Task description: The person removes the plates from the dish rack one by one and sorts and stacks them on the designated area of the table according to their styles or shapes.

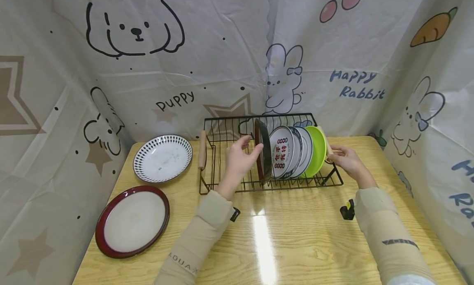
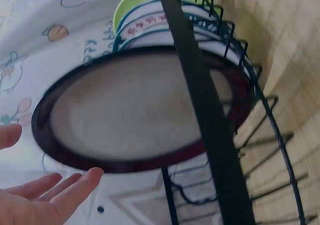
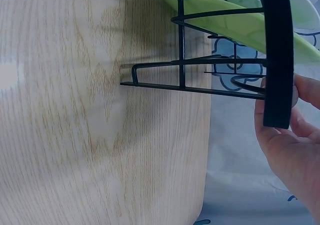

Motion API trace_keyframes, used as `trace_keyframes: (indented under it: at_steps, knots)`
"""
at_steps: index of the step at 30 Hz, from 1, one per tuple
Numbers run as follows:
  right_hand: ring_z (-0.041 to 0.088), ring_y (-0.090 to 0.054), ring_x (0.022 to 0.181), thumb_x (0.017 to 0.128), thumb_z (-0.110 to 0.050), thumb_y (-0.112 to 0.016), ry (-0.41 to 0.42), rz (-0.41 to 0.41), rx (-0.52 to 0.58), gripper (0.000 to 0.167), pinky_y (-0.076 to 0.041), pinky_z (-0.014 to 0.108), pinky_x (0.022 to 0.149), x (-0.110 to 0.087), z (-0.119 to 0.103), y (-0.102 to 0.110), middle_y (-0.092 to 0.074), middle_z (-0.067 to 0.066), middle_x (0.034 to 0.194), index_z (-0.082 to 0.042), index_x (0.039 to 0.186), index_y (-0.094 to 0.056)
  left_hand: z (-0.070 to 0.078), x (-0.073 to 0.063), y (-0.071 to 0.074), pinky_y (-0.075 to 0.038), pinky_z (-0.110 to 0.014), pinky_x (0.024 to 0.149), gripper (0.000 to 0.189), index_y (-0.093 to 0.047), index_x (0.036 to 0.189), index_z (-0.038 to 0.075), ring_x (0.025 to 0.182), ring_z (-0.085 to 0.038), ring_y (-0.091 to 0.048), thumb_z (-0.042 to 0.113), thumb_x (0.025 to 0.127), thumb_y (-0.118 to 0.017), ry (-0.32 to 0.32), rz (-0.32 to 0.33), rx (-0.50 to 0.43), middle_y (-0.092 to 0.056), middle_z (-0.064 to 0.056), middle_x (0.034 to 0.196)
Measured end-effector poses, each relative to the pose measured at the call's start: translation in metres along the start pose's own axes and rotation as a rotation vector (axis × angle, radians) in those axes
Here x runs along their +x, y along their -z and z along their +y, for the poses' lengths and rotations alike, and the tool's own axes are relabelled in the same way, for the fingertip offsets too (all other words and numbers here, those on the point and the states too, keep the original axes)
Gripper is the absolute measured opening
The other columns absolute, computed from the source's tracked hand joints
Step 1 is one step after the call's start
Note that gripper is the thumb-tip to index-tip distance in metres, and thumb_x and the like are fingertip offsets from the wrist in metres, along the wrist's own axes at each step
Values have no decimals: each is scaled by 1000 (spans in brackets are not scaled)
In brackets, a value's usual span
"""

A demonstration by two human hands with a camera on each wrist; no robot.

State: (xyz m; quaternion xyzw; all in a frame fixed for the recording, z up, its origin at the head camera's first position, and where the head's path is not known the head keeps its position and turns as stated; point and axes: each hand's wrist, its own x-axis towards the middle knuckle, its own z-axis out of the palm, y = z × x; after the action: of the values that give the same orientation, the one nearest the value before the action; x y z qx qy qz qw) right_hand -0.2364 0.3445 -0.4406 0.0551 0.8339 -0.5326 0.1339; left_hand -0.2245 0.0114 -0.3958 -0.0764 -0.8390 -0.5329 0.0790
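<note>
A black wire dish rack [image 1: 244, 190] stands on the table with a wooden handle at each end. In it an oval plate with a dark red-brown rim [image 2: 125, 110] stands on edge, left of the other dishes. My left hand [image 1: 237, 159] is beside this plate, fingers spread; the left wrist view shows a gap between fingertips and rim. My right hand [image 1: 348, 159] grips the rack's right wooden handle [image 1: 326, 143]. Between plate and handle stand a white plate with red writing [image 1: 281, 153], several patterned white dishes and a lime-green dish [image 1: 316, 153].
Left of the rack lie a white dish with a black diamond border [image 1: 163, 159] and an oval plate with a dark red rim [image 1: 134, 221]. Patterned cloth [image 1: 222, 50] hangs around the table's back and sides. The wooden tabletop [image 1: 296, 235] extends in front.
</note>
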Motion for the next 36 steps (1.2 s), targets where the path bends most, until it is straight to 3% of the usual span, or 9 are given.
trace_keyframes:
  at_steps: [3,8,11,16,23,36]
  knots:
    - [39,-38,119,97,-22,-42,1,-2,-5,57,-29,50,102,0,0,0,-35,31,132,5,143,-19,4,-1,-9,-50,-34,84,54,-53,125,1,105,-27,-59,35,84,-64,17,-33,35,-59,-16,118]
    - [39,-38,119,97,-23,-42,4,-5,-5,58,-29,51,103,0,0,0,-34,31,132,5,143,-19,9,-3,-22,-54,-30,69,59,-49,129,0,74,-22,-66,34,83,-66,41,-75,61,-66,-14,102]
    - [39,-38,119,97,-24,-41,7,-4,-10,58,-29,50,102,0,0,-1,-35,31,132,5,143,-19,9,-3,-28,-54,-29,64,56,-52,125,1,65,-20,-65,35,83,-66,63,-82,88,-67,-12,92]
    - [38,-39,118,97,-24,-42,7,-4,-26,58,-31,50,101,0,0,-1,-35,31,132,4,143,-20,8,-4,-37,-53,-30,61,46,-58,113,2,63,-19,-64,35,82,-67,73,-78,117,-67,-10,81]
    - [38,-38,119,97,-23,-41,3,-1,-23,57,-29,51,103,0,1,0,-34,30,133,4,143,-19,2,-5,-48,-50,-23,54,36,-57,106,2,61,-17,-62,25,82,-68,43,-75,149,-66,-11,81]
    - [37,-39,117,97,-21,-41,12,1,-17,57,-31,49,101,-2,0,-1,-35,30,131,5,143,-19,1,-5,-51,-47,-24,49,21,-56,96,2,55,-16,-57,12,80,-66,42,-69,128,-63,-10,73]
